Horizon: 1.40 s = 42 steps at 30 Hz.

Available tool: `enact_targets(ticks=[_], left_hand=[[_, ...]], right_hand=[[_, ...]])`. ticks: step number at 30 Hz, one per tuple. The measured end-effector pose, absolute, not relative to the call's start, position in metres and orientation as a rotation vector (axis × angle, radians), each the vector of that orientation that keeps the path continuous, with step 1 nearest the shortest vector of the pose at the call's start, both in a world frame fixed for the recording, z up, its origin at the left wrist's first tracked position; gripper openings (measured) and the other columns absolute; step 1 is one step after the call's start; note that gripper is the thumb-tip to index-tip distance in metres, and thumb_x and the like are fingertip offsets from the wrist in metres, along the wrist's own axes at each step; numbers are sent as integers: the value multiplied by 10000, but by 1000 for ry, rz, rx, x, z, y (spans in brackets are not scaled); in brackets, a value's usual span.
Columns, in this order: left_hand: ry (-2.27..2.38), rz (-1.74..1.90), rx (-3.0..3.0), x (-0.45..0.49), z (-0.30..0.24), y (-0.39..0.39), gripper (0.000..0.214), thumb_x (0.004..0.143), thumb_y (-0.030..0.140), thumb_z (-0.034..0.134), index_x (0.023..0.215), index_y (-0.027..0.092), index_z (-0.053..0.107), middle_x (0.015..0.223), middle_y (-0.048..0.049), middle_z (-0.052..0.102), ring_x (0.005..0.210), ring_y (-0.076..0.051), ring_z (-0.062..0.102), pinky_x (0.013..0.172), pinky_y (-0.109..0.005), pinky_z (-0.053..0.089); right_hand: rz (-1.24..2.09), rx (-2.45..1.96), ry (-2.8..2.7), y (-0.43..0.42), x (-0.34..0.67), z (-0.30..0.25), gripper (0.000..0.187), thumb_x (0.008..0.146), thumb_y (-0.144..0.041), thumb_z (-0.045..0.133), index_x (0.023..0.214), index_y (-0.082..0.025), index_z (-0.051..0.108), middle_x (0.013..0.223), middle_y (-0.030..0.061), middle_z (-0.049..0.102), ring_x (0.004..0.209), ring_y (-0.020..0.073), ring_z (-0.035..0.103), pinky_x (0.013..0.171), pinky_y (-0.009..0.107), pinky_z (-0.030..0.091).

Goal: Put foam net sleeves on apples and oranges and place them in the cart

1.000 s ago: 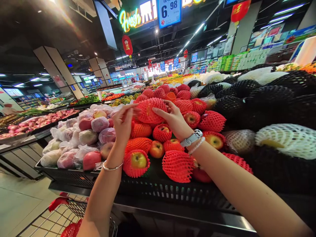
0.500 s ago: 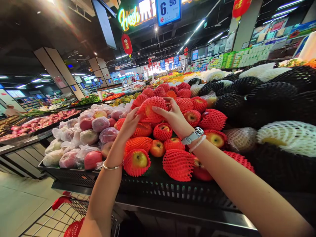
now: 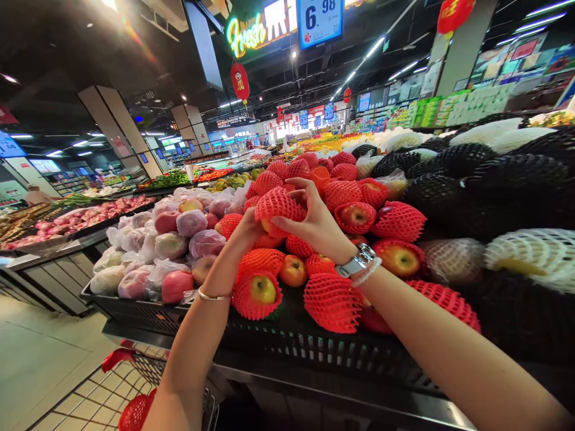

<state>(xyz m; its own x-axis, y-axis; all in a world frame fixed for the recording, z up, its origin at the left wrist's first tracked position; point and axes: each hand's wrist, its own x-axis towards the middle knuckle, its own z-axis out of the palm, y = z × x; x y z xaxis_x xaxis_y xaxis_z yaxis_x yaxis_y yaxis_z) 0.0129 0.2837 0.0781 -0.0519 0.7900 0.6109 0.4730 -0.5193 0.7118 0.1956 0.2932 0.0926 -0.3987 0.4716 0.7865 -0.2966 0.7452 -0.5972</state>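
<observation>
An apple in a red foam net (image 3: 277,203) is held up between my two hands, over the front part of the apple pile. My left hand (image 3: 250,226) grips its left side, with most of the fingers hidden behind it. From the right, my right hand (image 3: 317,216) has its thumb on the lower front of the apple and its fingers curved round the far side. Below lie more netted apples, among them one with its yellow top showing (image 3: 263,290) and a bare one (image 3: 293,270).
A black crate (image 3: 314,347) edges the display in front of me. Plastic-wrapped apples (image 3: 171,245) are heaped to the left, and fruit in black and white nets (image 3: 521,173) to the right. At lower left stands a shopping cart (image 3: 90,392) with something red-netted inside.
The view has swung slightly left, so the scene sits further right. Both hands still hold the apple, which now shows more of its net side, and the right fingers are more spread.
</observation>
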Motion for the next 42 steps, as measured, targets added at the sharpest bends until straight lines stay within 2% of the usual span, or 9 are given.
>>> enact_targets(ticks=[7,13,18,22,25,28,32,36,42], left_hand=[[1029,1341,1793,10,99,252,426,661,445,635,1029,231,618,927,-75,706,858,-271,684,743,-471,562],[989,1283,1872,10,104,244,743,764,811,279,1038,217,631,930,-106,699,1053,-312,633,844,-499,537],[1094,1369,1982,20,90,259,572,691,701,612,994,217,652,983,-93,694,1108,-312,603,870,-483,550],[1087,1509,1866,23,88,265,632,711,748,545,1051,221,626,1012,-83,691,1094,-274,612,890,-449,553],[1055,1678,1877,25,88,264,692,745,758,497,1198,237,546,1122,-93,658,1152,-264,584,921,-431,536],[1020,1773,1958,30,87,259,783,673,712,639,1294,269,464,1213,-95,617,1226,-273,531,994,-421,487],[1030,1585,2067,34,88,251,900,587,665,741,1328,264,423,1279,-111,571,1230,-295,521,1024,-446,462],[1192,1596,2213,38,88,254,902,582,554,801,1314,212,400,1242,-135,577,1140,-283,573,959,-433,506],[1365,1780,2411,32,87,260,880,538,439,842,1262,187,408,1234,-140,550,1118,-290,556,990,-457,456]], right_hand=[[643,-5,-1851,297,207,100,659,727,-297,727,1289,-215,392,1270,95,516,1159,242,512,1023,382,423],[533,184,-2096,306,215,106,771,718,-282,748,1379,-238,355,1417,90,439,1277,268,455,1104,436,368],[518,220,-2226,309,222,112,753,757,-242,715,1419,-280,360,1479,52,396,1320,272,425,1126,463,339],[556,66,-2004,314,220,113,791,671,-314,802,1370,-285,433,1447,56,436,1391,297,306,1179,513,197],[1005,-59,-1824,312,210,106,737,774,-474,669,1405,-302,327,1452,69,414,1354,265,379,1118,513,334],[1407,-22,-1749,303,197,97,695,812,-511,580,1391,-277,275,1402,83,472,1285,233,473,1062,466,439],[1340,80,-1759,291,193,94,612,771,-351,666,1274,-245,334,1303,66,565,1243,199,508,1103,398,417],[1305,-2,-1739,291,199,100,516,745,-346,705,1156,-225,417,1226,74,592,1150,211,562,1055,403,460],[1170,-2,-1840,294,201,100,651,693,-362,761,1220,-232,402,1320,88,533,1232,231,507,1099,421,401]])
